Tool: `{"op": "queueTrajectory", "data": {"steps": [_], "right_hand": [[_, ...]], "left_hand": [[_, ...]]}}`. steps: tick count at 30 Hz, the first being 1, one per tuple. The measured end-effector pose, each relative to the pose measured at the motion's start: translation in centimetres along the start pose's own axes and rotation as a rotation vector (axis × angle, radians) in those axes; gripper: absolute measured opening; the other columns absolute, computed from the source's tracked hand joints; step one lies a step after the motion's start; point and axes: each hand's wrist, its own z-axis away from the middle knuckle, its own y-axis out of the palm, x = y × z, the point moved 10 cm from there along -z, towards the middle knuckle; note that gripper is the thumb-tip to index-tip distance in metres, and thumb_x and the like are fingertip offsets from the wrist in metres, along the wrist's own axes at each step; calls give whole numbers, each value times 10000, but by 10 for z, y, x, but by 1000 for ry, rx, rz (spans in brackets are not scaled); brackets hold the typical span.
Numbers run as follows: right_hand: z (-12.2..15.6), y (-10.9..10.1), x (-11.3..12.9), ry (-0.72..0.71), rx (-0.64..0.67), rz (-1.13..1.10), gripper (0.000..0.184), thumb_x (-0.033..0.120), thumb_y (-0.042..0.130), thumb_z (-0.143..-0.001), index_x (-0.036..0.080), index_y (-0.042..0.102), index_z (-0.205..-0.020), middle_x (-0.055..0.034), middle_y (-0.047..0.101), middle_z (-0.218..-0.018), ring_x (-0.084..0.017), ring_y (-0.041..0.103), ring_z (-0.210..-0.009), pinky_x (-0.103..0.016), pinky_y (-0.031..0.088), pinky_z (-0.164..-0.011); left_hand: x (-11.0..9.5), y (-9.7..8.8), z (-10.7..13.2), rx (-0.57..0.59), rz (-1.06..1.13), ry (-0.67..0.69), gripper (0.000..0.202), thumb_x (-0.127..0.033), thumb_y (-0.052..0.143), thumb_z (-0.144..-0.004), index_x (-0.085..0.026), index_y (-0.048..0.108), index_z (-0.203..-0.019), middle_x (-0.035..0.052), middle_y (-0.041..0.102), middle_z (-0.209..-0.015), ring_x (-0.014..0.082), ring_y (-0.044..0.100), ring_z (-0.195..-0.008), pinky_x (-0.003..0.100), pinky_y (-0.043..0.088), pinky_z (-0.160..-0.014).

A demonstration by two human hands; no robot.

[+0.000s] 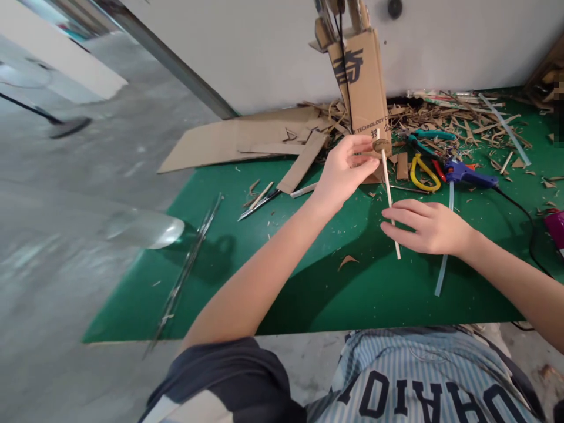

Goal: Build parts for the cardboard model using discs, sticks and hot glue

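A thin pale wooden stick (387,179) slants above the green table, its lower end free below my fingers. My right hand (425,226) is closed around its lower part. Near its top the stick passes through a small round cardboard disc (381,145). My left hand (346,170) is closed, thumb and fingertips at the disc's left edge. Behind the disc stands a tall cardboard piece (365,88) with dark printed characters, its top holding several upright parts and a black cord.
A blue glue gun (471,174), yellow-handled scissors (425,174) and teal-handled pliers (434,135) lie to the right. Cardboard scraps (467,120) heap along the wall. At the left are a craft knife (259,205), thin clear rods (189,258), cardboard sheets (220,138) and a clear bottle-like object (145,228).
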Motion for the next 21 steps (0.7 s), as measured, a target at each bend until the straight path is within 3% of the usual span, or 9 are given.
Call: {"op": "queueTrajectory", "data": {"steps": [6,14,19,21], "right_hand": [[3,15,6,7,81,-52,207,73,561,-978,178,722,-1055,-104,757,-1145,-215,694,-1086,-276,600,-606],[6,26,-7,118,169,-193,296,36,493,-978,149,724,-1125,-138,748,-1173,-240,713,-1115,-268,592,-565],[8,25,-12,162,115,-308,390,-5,425,-942,153,721,-1142,-125,784,-1142,-236,743,-1054,-388,667,-784],[8,20,-17,194,60,-339,389,3,433,-930,162,712,-1149,-118,789,-1139,-222,762,-974,-395,669,-773]], "left_hand": [[-1,-11,-4,-86,-33,35,400,-286,609,-946,-255,527,-1336,99,709,-1219,217,717,-1109,410,596,-958],[-28,-34,2,-214,-142,93,310,-386,548,-976,-281,602,-1263,77,719,-1209,240,682,-1183,421,588,-974],[-44,-36,8,-219,-232,145,277,-352,542,-975,-291,631,-1230,64,721,-1234,240,668,-1206,431,558,-1021],[-50,-37,10,-222,-281,168,262,-330,534,-982,-288,632,-1222,62,720,-1235,237,661,-1216,436,549,-1038]]}}
